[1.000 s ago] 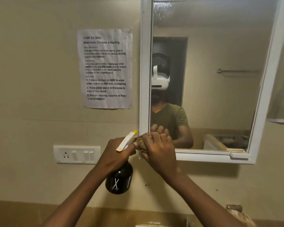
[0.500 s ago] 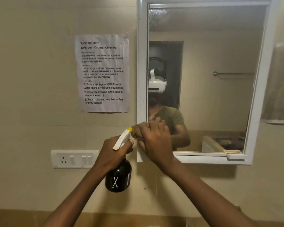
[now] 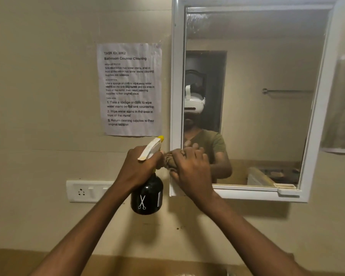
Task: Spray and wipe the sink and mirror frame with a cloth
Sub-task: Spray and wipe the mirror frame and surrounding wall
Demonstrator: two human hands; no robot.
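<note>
Mirror frame [image 3: 176, 86] mid-wipe: right hand [image 3: 189, 168] grips cloth [image 3: 168, 160] at lower-left corner, left hand [image 3: 136, 166] clutches spray bottle [image 3: 146, 194]; sink unseen, prob. w/ rest of frame pending.

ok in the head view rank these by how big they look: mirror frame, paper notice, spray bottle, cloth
1. mirror frame, by far the largest
2. paper notice
3. spray bottle, though it is nearer the camera than the wall items
4. cloth, mostly hidden under the right hand, so only its visible part counts

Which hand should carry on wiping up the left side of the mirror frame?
Right: the right hand holds the cloth against the mirror frame; the left hand grips the spray bottle.
</note>
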